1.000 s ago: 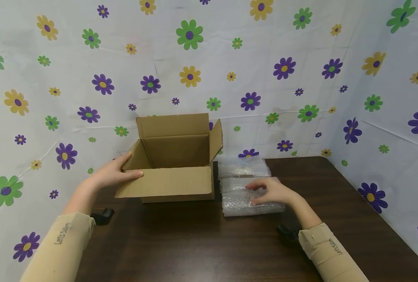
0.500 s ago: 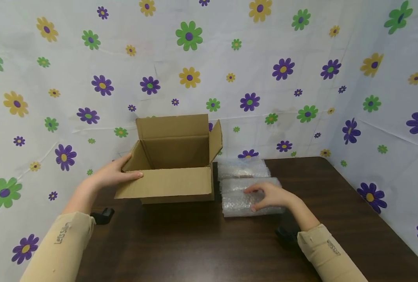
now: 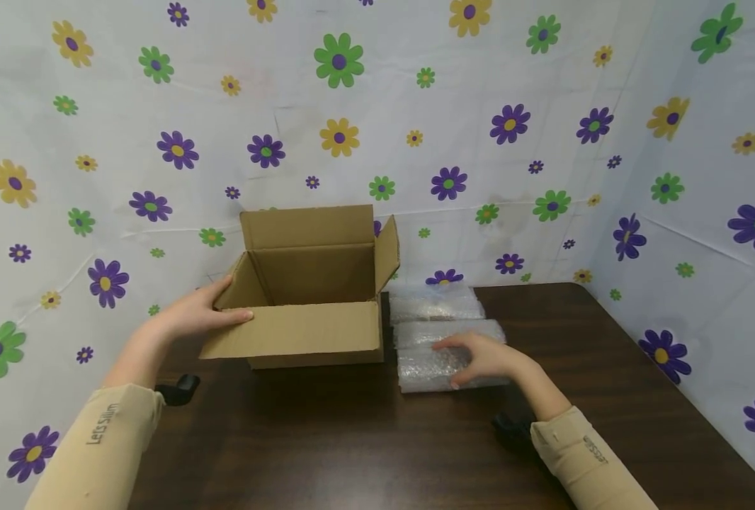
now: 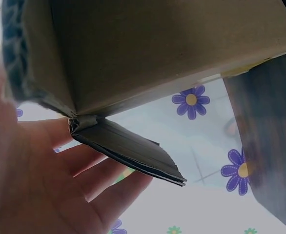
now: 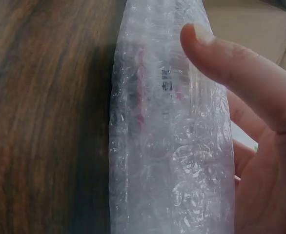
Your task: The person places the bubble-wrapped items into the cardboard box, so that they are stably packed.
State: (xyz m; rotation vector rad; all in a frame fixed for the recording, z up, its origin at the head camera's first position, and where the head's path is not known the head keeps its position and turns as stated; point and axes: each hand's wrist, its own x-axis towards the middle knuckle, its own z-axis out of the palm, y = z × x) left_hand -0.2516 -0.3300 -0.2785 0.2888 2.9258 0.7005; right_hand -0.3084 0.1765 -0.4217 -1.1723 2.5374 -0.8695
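Note:
An open cardboard box (image 3: 314,340) stands on the table with its flaps spread. My left hand (image 3: 192,312) grips its front left corner, thumb on top of the front flap. In the left wrist view, the fingers (image 4: 109,195) lie against the folded side flap (image 4: 133,148). To the right of the box lie bubble-wrapped packages: a near one (image 3: 422,368), one just behind it (image 3: 416,333) and a far one (image 3: 435,304). My right hand (image 3: 492,358) is over the near package, thumb and fingers apart. Through its wrap (image 5: 157,146) a red stripe and dark lettering show faintly.
The dark wooden table (image 3: 352,439) extends in front of the box and to the right. A flower-printed white sheet (image 3: 224,127) hangs close behind and along the right side. Black wrist devices (image 3: 180,389) sit at both forearms.
My right hand has shifted slightly towards me over the near package, and its thumb and fingers have spread a little. The left hand keeps its grip on the box. The head view has turned slightly.

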